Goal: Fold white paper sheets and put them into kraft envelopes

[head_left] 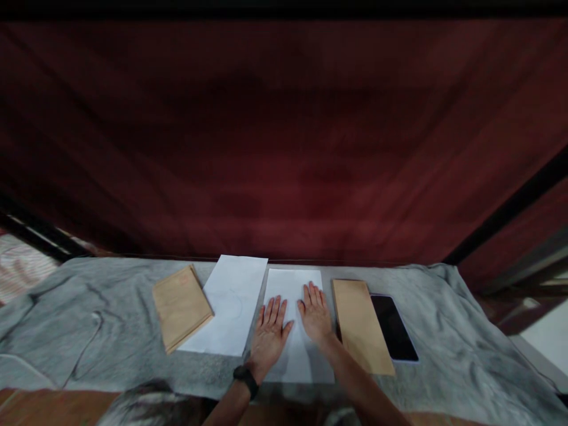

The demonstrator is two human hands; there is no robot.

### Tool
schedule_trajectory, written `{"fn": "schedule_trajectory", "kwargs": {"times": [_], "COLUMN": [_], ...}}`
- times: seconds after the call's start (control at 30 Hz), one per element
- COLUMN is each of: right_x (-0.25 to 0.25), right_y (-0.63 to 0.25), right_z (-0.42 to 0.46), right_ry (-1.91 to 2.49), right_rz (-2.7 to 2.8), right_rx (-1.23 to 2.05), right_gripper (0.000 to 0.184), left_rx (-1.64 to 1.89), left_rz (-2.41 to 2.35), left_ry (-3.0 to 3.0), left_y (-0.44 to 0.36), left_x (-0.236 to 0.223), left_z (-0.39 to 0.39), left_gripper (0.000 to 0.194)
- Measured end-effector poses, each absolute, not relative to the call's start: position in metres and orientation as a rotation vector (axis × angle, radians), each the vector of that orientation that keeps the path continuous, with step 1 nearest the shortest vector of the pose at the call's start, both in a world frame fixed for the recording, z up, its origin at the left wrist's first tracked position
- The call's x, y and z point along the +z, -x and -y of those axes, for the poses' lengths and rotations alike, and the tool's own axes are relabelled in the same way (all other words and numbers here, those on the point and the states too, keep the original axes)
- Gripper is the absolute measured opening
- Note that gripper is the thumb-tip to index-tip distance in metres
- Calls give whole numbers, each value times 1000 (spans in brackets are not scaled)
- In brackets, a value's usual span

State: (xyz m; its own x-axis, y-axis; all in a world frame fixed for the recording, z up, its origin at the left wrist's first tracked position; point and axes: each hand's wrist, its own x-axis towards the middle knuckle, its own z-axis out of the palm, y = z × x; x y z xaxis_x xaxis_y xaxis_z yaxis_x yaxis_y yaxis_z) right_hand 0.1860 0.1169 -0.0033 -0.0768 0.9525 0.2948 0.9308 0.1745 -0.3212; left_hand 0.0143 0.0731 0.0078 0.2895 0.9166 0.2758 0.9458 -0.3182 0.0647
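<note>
Sheet (293,358), left hand (268,338) and right hand (316,313) spread flat on it. Left of sheet: paper (235,305), brown stack (181,305). Right: brown packet (361,325), tablet (394,328).

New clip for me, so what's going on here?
A person has both hands flat, fingers out, on a white sheet: the left hand on its left side, the right hand higher up on its right. Beside it to the left lie another white sheet and a brown paper stack; to the right, a brown paper piece and a dark-screened device.
</note>
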Motion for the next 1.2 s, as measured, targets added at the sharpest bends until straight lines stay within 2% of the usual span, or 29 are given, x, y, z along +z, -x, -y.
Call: {"fn": "schedule_trajectory", "kwargs": {"times": [0.2, 0.4, 0.53, 0.67, 0.77, 0.93, 1.03, 1.2], "right_x": [-6, -12, -8, 1, 4, 8, 11, 14], "right_y": [-190, -183, -190, -201, -206, -207, -208, -214], "right_z": [-130, -39, 31, 56, 56, 56, 57, 53], "right_ry": [1898, 1654, 1561, 1543, 1514, 1521, 1539, 1526], "right_rz": [1843, 2044, 2184, 2222, 2249, 2237, 2226, 2237], "right_rx": [-72, -125, -173, -211, -207, -85, 21, 160], "right_gripper": [57, 55, 62, 63, 63, 61, 57, 54], "left_rx": [-456, -539, -525, -453, -262, 69, 63, -22], "left_rz": [1749, 1587, 1451, 1389, 1388, 1450, 1449, 1556], "left_ry": [2350, 2346, 2374, 2412, 2469, 2584, 2634, 2711], "left_y": [-8, 8, 18, 28, 30, 23, 18, 19], "left_x": [8, -2, -9, -16, -17, 6, 26, 46], "left_z": [-61, -15, 14, 23, 22, 21, 24, 20], "left_gripper": [60, 58, 56, 54, 51, 64, 71, 69]}}
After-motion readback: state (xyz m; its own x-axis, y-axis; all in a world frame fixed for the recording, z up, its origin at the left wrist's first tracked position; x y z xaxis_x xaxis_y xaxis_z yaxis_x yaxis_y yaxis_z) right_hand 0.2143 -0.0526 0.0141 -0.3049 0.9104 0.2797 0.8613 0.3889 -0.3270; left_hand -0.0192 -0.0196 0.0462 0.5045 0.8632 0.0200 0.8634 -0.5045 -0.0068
